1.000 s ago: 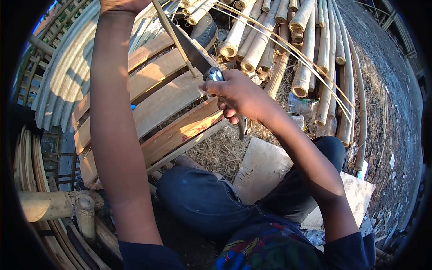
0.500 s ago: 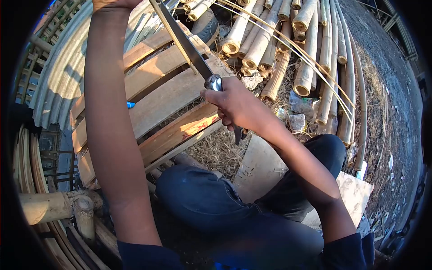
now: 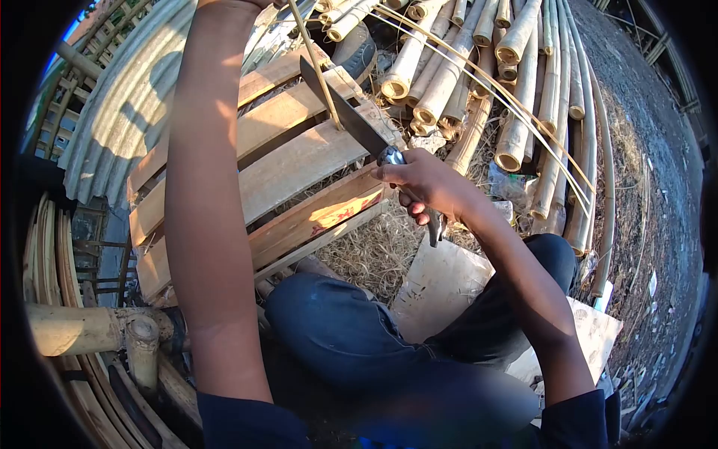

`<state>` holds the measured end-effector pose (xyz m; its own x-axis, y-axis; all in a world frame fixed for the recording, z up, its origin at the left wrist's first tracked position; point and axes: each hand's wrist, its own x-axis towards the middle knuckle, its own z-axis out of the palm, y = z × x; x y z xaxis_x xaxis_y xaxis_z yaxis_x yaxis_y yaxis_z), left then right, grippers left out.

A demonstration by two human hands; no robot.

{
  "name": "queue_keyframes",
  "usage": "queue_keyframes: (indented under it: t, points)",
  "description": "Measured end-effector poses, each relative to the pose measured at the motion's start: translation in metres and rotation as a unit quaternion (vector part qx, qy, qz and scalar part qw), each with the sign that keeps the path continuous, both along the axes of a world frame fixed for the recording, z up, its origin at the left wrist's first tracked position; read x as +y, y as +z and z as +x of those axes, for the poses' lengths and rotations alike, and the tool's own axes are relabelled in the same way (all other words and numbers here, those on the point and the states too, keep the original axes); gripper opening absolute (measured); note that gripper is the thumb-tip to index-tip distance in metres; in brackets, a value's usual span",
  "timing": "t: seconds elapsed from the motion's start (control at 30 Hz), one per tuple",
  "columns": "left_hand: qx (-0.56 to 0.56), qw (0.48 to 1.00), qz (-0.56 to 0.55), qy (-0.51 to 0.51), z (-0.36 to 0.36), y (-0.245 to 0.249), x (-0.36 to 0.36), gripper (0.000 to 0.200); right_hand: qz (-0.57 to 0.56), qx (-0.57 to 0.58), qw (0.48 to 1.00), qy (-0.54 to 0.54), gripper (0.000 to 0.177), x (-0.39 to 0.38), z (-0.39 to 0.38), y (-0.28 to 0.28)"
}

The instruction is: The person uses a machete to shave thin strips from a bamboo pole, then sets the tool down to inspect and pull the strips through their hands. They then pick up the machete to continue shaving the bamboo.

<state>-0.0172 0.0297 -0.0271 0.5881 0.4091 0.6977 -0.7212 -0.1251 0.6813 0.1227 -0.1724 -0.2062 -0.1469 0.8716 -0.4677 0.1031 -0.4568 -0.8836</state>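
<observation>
My right hand (image 3: 430, 187) is closed round the handle of a machete (image 3: 348, 120). Its dark blade slants up and left, meeting or passing beside a thin bamboo strip (image 3: 321, 78). That strip stands tilted, its lower end on a slat of a wooden pallet (image 3: 299, 168) before my knees. At the top edge, my left hand (image 3: 243, 4) is mostly cut off; the strip's upper part leaves the view right beside it and moves along with it, so the hand appears closed on it. The exact grip is out of view.
Cut bamboo poles (image 3: 441, 75) lie piled at the upper right, with long thin strips (image 3: 501, 90) across them. A corrugated sheet (image 3: 120, 112) is at the left. A shoe (image 3: 357, 52) shows behind the pallet. A flat pale board (image 3: 437, 288) lies by my legs.
The machete blade has moved down the strip, and my right hand has shifted right and lower. My left hand and the strip's upper part have moved right.
</observation>
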Motion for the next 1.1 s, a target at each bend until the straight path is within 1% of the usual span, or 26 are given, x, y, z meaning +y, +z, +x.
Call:
queue_keyframes:
  t: [0.03, 0.1, 0.13, 0.17, 0.23, 0.27, 0.3, 0.33, 0.37, 0.4, 0.43, 0.5, 0.53, 0.57, 0.63, 0.7, 0.73, 0.77, 0.8, 0.87, 0.9, 0.97, 1.0, 1.03, 1.07, 1.1]
  points:
    - [-0.003, 1.0, 0.004, -0.002, 0.001, -0.004, 0.011, 0.045, -0.018, 0.036, 0.999, -0.004, 0.026, 0.001, 0.002, -0.002]
    - [0.003, 0.983, -0.153, -0.106, 0.003, -0.007, 0.034, 0.049, 0.001, 0.053, 0.998, -0.028, 0.025, -0.002, -0.005, 0.011]
    - [0.019, 0.983, -0.028, 0.183, 0.009, 0.001, -0.008, 0.049, 0.014, 0.073, 0.996, -0.05, 0.026, -0.004, -0.012, 0.017]
    - [0.02, 0.982, -0.028, 0.185, 0.012, 0.003, -0.012, 0.049, 0.014, 0.074, 0.996, -0.048, 0.026, -0.004, -0.018, 0.024]
    - [0.02, 0.953, -0.062, 0.297, 0.014, 0.004, -0.016, 0.048, 0.093, 0.132, 0.983, -0.092, 0.026, -0.004, -0.031, 0.038]
    - [0.022, 0.952, -0.062, 0.298, 0.014, 0.002, -0.018, 0.048, 0.122, 0.138, 0.977, -0.108, 0.027, -0.004, -0.039, 0.045]
    - [0.01, 0.943, -0.04, 0.329, 0.013, 0.001, -0.021, 0.047, 0.12, 0.139, 0.977, -0.108, 0.027, -0.004, -0.044, 0.042]
    - [-0.002, 0.933, -0.017, 0.36, 0.013, -0.001, -0.022, 0.046, 0.132, 0.105, 0.979, -0.112, 0.027, -0.004, -0.049, 0.038]
    - [-0.001, 0.933, -0.018, 0.36, 0.004, -0.002, 0.002, 0.046, 0.144, 0.071, 0.98, -0.115, 0.028, -0.005, -0.052, 0.031]
    - [0.032, 0.971, -0.03, 0.234, -0.012, -0.004, 0.047, 0.044, 0.147, 0.062, 0.982, -0.106, 0.029, -0.008, -0.053, 0.014]
    - [0.064, 0.992, -0.041, 0.103, -0.021, -0.005, 0.073, 0.043, 0.146, 0.062, 0.982, -0.106, 0.029, -0.014, -0.053, -0.003]
    - [0.053, 0.992, -0.035, 0.109, -0.016, -0.004, 0.046, 0.041, 0.008, 0.086, 0.985, -0.148, 0.029, -0.022, -0.051, -0.025]
    - [0.016, 0.965, -0.035, 0.261, -0.003, -0.003, 0.014, 0.039, 0.009, 0.083, 0.986, -0.147, 0.029, -0.021, -0.048, -0.021]
    - [-0.018, 0.914, -0.037, 0.404, 0.005, -0.003, -0.005, 0.038, 0.023, 0.073, 0.989, -0.123, 0.029, -0.023, -0.045, -0.014]
    - [-0.019, 0.904, -0.048, 0.424, 0.008, 0.0, -0.011, 0.036, 0.036, 0.063, 0.992, -0.106, 0.029, -0.022, -0.045, 0.001]
    - [-0.017, 0.892, -0.06, 0.447, 0.01, -0.001, -0.015, 0.033, 0.104, 0.098, 0.981, -0.131, 0.03, -0.013, -0.054, 0.016]
    - [-0.017, 0.882, -0.059, 0.468, 0.011, 0.0, -0.017, 0.03, 0.144, 0.057, 0.98, -0.123, 0.031, -0.011, -0.055, 0.021]
    - [-0.017, 0.87, -0.058, 0.49, 0.011, 0.0, -0.019, 0.026, 0.142, 0.057, 0.981, -0.123, 0.031, -0.011, -0.057, 0.014]
    - [-0.016, 0.858, -0.056, 0.51, 0.012, 0.0, -0.021, 0.024, 0.106, 0.027, 0.987, -0.121, 0.032, -0.012, -0.059, 0.001]
    - [-0.017, 0.863, -0.045, 0.502, 0.015, -0.001, -0.025, 0.022, 0.03, -0.037, 0.993, -0.112, 0.034, -0.018, -0.056, -0.025]
    - [-0.018, 0.868, -0.033, 0.496, 0.017, -0.001, -0.026, 0.02, 0.032, -0.038, 0.992, -0.112, 0.034, -0.023, -0.049, -0.024]
    - [-0.025, 0.865, -0.031, 0.501, 0.026, 0.001, -0.03, 0.021, 0.021, 0.041, 0.993, -0.107, 0.033, -0.029, -0.038, -0.017]
    - [-0.028, 0.863, -0.03, 0.503, 0.03, 0.001, -0.03, 0.022, 0.049, 0.027, 0.994, -0.093, 0.032, -0.028, -0.041, -0.012]
    - [-0.026, 0.865, -0.03, 0.5, 0.02, 0.0, 0.002, 0.022, 0.048, 0.028, 0.994, -0.096, 0.032, -0.025, -0.045, -0.005]
    - [0.056, 0.933, 0.035, 0.353, 0.0, -0.002, 0.062, 0.026, 0.078, 0.053, 0.989, -0.11, 0.031, -0.021, -0.05, 0.004]
    - [0.135, 0.967, 0.1, 0.194, -0.012, -0.002, 0.1, 0.029, 0.11, 0.076, 0.983, -0.123, 0.031, -0.016, -0.053, 0.008]
